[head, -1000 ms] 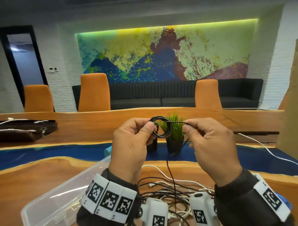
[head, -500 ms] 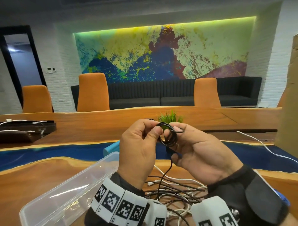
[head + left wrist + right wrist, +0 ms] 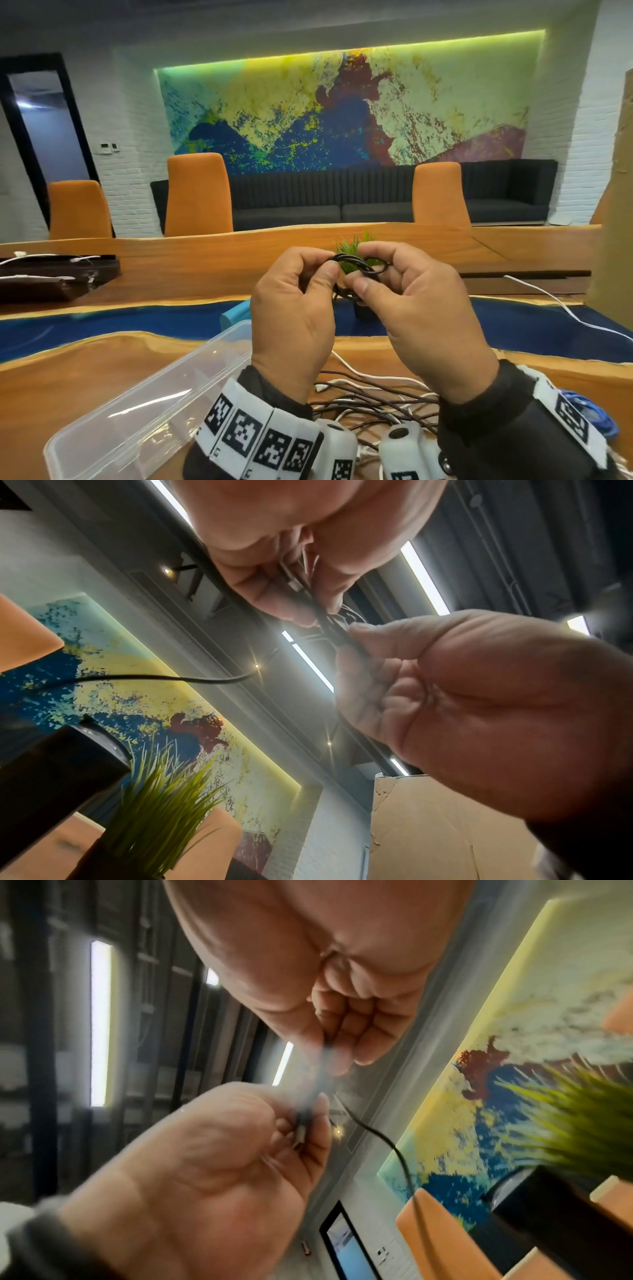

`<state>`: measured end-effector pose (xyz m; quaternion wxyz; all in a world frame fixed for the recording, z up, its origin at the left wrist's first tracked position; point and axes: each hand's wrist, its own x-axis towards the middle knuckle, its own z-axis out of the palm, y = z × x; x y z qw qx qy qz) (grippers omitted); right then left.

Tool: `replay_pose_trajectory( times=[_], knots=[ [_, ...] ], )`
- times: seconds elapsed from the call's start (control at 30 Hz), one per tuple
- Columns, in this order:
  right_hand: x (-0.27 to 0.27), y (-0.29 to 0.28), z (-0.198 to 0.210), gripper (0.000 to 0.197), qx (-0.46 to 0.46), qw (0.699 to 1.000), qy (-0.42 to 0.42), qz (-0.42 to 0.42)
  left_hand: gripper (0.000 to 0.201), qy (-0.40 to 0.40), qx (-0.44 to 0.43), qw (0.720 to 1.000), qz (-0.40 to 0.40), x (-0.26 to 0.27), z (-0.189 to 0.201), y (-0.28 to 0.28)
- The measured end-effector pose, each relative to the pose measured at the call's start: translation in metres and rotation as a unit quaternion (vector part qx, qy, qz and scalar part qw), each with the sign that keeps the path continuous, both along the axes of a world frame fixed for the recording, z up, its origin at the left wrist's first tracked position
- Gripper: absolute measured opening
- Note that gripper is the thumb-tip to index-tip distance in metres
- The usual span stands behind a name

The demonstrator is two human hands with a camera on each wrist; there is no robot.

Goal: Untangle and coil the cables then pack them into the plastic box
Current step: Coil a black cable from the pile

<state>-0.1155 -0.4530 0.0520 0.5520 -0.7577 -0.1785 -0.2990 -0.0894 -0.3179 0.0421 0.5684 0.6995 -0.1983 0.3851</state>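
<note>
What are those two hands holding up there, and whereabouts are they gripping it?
A small coiled black cable. The left hand pinches the coil's left side, the right hand its right side, thumbs in front.

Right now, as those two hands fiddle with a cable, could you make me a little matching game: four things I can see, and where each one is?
Things:
1. black cable coil
2. clear plastic box
3. tangle of black and white cables
4. small potted grass plant

Places:
A. on the table under the wrists
B. pinched between the left hand and right hand
C. on the table behind the hands
D. on the table to the left of the left wrist

Pairs: 1-B, 2-D, 3-A, 4-C
</note>
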Motion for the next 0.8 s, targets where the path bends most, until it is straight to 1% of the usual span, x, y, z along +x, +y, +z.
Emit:
replay_pose_trajectory(
  times=[0.07,0.13,0.23,0.33,0.4,0.47,0.53,0.57,0.6,0.63,0.67,0.7,0.73,0.77,0.8],
  knots=[
    [-0.002,0.003,-0.002,0.038,-0.033,0.997,-0.039,-0.054,0.01,-0.003,0.003,1.0,0.003,-0.002,0.0,-0.001],
    [-0.002,0.006,-0.004,0.038,-0.047,0.992,-0.068,-0.098,0.01,-0.008,0.003,1.0,0.008,-0.002,-0.001,-0.002],
    [-0.001,0.003,-0.004,0.034,-0.049,0.983,-0.086,-0.153,0.012,-0.014,0.003,1.0,0.012,-0.003,-0.001,-0.004],
    [0.0,-0.001,-0.002,0.024,-0.1,0.968,-0.106,-0.206,0.01,-0.018,0.011,1.0,0.022,-0.004,-0.004,-0.007],
    [0.001,-0.003,-0.003,0.021,-0.133,0.961,-0.111,-0.217,0.011,-0.02,0.015,0.999,0.031,-0.001,-0.006,-0.007],
    [0.001,-0.003,-0.003,0.021,-0.16,0.956,-0.112,-0.218,0.012,-0.019,0.021,0.999,0.042,0.001,-0.008,-0.005],
    [0.001,-0.002,-0.004,0.019,-0.179,0.955,-0.099,-0.214,0.011,-0.016,0.03,0.998,0.053,0.003,-0.009,-0.002],
    [0.002,-0.002,-0.004,0.017,-0.182,0.958,-0.084,-0.207,0.01,-0.014,0.031,0.998,0.055,0.004,-0.009,-0.001],
    [0.003,-0.004,-0.003,0.016,-0.158,0.968,-0.059,-0.185,0.01,-0.01,0.027,0.998,0.052,0.005,-0.009,0.0],
    [0.005,-0.006,-0.001,0.017,-0.096,0.986,-0.02,-0.135,0.011,-0.002,0.019,0.999,0.044,0.006,-0.009,0.0],
    [0.006,-0.009,0.002,0.02,-0.004,0.998,0.028,-0.059,0.011,0.009,0.007,0.999,0.035,0.008,-0.009,0.001],
    [0.006,-0.011,0.005,0.024,0.093,0.992,0.08,0.023,0.012,0.022,-0.005,0.999,0.025,0.009,-0.008,0.001],
    [0.005,-0.012,0.008,0.028,0.171,0.974,0.121,0.09,0.012,0.033,-0.016,0.999,0.015,0.009,-0.008,0.002],
    [0.006,-0.014,0.01,0.03,0.216,0.956,0.148,0.133,0.012,0.042,-0.024,0.999,0.006,0.01,-0.007,0.002],
    [0.006,-0.015,0.01,0.031,0.234,0.945,0.166,0.159,0.012,0.045,-0.028,0.999,0.002,0.009,-0.007,0.002]
  ],
)
